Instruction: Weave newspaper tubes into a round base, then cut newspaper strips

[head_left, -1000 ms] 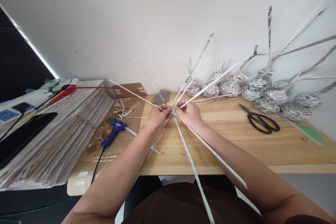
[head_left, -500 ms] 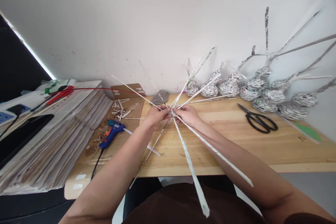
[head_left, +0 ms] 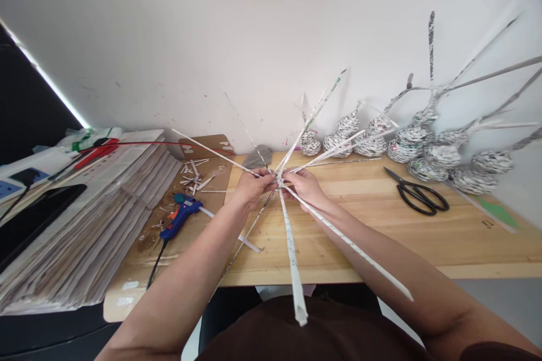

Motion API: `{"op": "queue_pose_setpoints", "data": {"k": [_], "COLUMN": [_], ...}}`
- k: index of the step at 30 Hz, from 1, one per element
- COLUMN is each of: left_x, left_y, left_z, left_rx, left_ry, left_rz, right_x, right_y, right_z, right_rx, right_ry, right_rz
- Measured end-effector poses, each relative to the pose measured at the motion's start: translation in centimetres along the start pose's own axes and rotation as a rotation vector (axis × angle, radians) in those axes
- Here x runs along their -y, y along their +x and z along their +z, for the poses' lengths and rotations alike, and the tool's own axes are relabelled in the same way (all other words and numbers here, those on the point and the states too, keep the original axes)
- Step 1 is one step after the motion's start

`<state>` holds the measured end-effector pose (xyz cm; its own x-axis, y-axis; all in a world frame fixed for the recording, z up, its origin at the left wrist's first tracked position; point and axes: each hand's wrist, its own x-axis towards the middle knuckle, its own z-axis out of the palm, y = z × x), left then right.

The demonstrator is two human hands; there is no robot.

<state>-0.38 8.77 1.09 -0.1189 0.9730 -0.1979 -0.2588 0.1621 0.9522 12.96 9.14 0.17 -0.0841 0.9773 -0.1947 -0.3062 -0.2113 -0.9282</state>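
Observation:
Several rolled newspaper tubes (head_left: 293,248) cross at a small woven centre (head_left: 279,180) and fan out from it in all directions. My left hand (head_left: 253,187) pinches the left side of this centre between thumb and fingers. From the right, my right hand (head_left: 305,185) grips the centre as well, its fingers closed near the crossing. One tube points down toward my body, and another runs over my right forearm. Both hands hold the work just above the wooden table (head_left: 339,248). The fingertips partly hide the weave.
Black scissors (head_left: 419,194) lie on the right. Several woven paper gourds (head_left: 427,161) line the wall. On the left, a blue glue gun (head_left: 181,217) rests on cardboard (head_left: 135,262) with paper scraps (head_left: 197,176), beside stacked paper (head_left: 110,220) and a phone (head_left: 42,220). A grey stone-like lump (head_left: 257,156) sits behind my hands.
The tubes have shifted slightly around the centre: the one pointing at me has swung left, and those at the right have swung too. Both hands stay in nearly the same place.

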Motion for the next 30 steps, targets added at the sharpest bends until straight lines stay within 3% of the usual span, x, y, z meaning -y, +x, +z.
{"op": "queue_pose_setpoints", "data": {"k": [4, 7, 14, 17, 20, 25, 30], "left_x": [-0.1, -0.7, -1.7, -1.6, -1.4, -0.9, -0.7], "left_y": [-0.1, -0.1, 0.2, 0.4, 0.1, -0.6, -1.0], "left_z": [0.2, 0.1, -0.9, -0.9, -0.6, 0.6, 1.3], "left_rx": [-0.021, -0.032, -0.055, -0.057, -0.046, -0.004, -0.007], "left_ry": [-0.005, -0.052, -0.17, -0.203, -0.219, -0.191, -0.175], "left_rz": [-0.002, -0.024, -0.074, -0.08, -0.08, -0.094, -0.06], "right_x": [-0.1, 0.2, 1.5, 1.3, 0.4, -1.4, -1.6], "right_y": [0.2, 0.3, 0.0, -0.4, -0.5, -0.1, -0.1], "right_z": [0.0, -0.3, -1.3, -1.1, -0.6, 0.3, 0.6], "right_rx": [-0.006, 0.068, 0.509, 0.606, 0.517, 0.126, -0.011], "right_ry": [-0.017, 0.034, 0.022, -0.004, -0.005, 0.002, 0.049], "right_rz": [-0.019, 0.024, -0.028, -0.056, -0.113, -0.198, -0.211]}}
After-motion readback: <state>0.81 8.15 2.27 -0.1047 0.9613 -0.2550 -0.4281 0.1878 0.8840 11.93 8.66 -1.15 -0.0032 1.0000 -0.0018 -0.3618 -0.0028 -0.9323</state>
